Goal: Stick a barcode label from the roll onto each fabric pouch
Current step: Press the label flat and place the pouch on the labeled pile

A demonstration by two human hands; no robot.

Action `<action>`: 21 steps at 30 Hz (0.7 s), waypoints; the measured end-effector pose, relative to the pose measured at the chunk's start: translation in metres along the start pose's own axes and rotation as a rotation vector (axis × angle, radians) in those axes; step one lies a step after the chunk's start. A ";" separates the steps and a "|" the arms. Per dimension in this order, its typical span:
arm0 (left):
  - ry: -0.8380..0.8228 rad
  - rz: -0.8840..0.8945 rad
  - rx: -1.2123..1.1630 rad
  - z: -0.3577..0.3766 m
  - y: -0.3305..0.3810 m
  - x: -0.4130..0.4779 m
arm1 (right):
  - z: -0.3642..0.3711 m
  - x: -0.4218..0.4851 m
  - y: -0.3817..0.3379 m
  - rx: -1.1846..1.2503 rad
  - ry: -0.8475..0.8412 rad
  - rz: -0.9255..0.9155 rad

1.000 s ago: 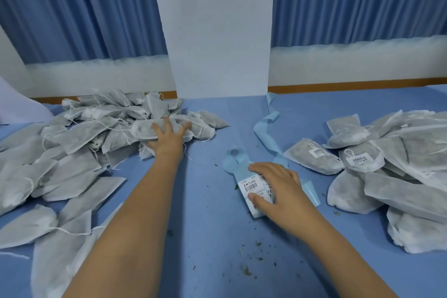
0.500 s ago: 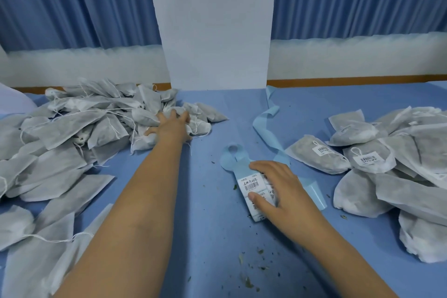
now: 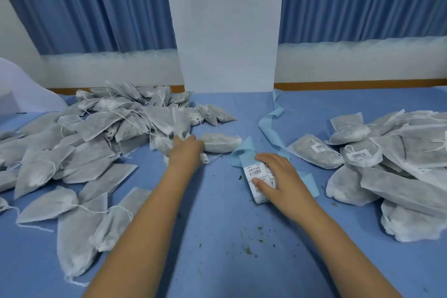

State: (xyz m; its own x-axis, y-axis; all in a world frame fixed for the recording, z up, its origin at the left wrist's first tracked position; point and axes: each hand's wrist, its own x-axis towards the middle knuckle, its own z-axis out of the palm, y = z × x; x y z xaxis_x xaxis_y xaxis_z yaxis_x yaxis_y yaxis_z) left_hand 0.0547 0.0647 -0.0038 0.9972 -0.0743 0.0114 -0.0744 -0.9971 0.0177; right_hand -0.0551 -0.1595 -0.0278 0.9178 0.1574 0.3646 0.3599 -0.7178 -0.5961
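Note:
My left hand (image 3: 187,152) grips the tied end of a grey fabric pouch (image 3: 221,143) that lies just right of the big unlabelled pile (image 3: 92,143). My right hand (image 3: 278,176) rests on the flattened roll of white barcode labels (image 3: 256,176), thumb pressing on a label and fingers curled over its far side. Blue backing strip (image 3: 271,123) trails from the roll toward the wall. On the right lies a heap of pouches (image 3: 396,167), the nearest ones (image 3: 314,153) showing white barcode labels.
The blue table (image 3: 217,237) carries scattered green crumbs near its front. A white pillar (image 3: 227,31) and blue curtains stand behind the table. A white sheet (image 3: 21,89) lies at the far left edge.
My left hand has pulled back from the pile toward the middle, dragging one pouch out with it. My right hand has stayed on the label roll.

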 end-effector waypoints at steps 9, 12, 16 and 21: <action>0.452 -0.176 -0.505 -0.004 0.042 -0.093 | -0.004 -0.009 0.002 0.018 -0.016 0.062; 0.788 -0.149 -0.611 -0.001 0.042 -0.098 | -0.002 -0.008 0.005 0.058 0.003 0.074; 0.975 -0.008 -0.839 -0.001 0.048 -0.097 | 0.002 -0.003 0.008 0.097 0.032 0.109; 0.696 0.329 -1.192 -0.001 0.062 -0.106 | -0.009 -0.001 -0.007 0.135 0.239 -0.042</action>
State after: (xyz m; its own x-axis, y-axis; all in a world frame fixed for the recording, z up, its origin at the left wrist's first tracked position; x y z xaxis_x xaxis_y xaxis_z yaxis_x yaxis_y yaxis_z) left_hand -0.0559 0.0107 -0.0027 0.7506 0.0768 0.6563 -0.6110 -0.2975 0.7336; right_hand -0.0601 -0.1606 -0.0180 0.8418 0.0085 0.5398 0.4302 -0.6145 -0.6613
